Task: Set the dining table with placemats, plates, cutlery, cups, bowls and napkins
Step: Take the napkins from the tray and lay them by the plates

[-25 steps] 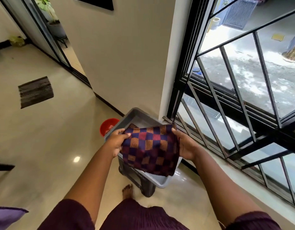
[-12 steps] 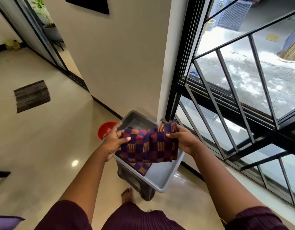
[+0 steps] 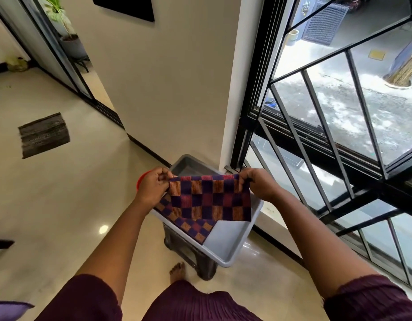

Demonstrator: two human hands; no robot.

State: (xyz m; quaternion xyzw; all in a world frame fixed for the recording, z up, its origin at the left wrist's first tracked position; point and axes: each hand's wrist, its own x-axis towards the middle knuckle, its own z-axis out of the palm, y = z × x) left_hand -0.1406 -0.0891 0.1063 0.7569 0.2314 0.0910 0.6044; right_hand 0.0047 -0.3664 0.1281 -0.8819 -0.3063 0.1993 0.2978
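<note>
A person stood on a glossy tiled floor (image 3: 61,205) beside a barred window (image 3: 327,135), looking down at their own two bare hands. The left hand (image 3: 152,187) pinched the upper left corner of a checked cloth (image 3: 209,200) — purple, red and orange squares, probably a placemat or napkin — while the right hand (image 3: 258,185) pinched the upper right corner, so the cloth hung stretched between them. It hung above a grey plastic tub (image 3: 237,249) that sat on a dark stool (image 3: 188,249), near the wall. A second layer of the same checked fabric (image 3: 191,225) showed lower down, over the tub's near left edge; whether it was a separate piece or a fold could not be told. No dining table was in view, so the setting looked barely begun. The grip was light and at the corners only — the cloth could slip from one hand and fall to the floor, or drag the lower layer out over the tub's edge.
</note>
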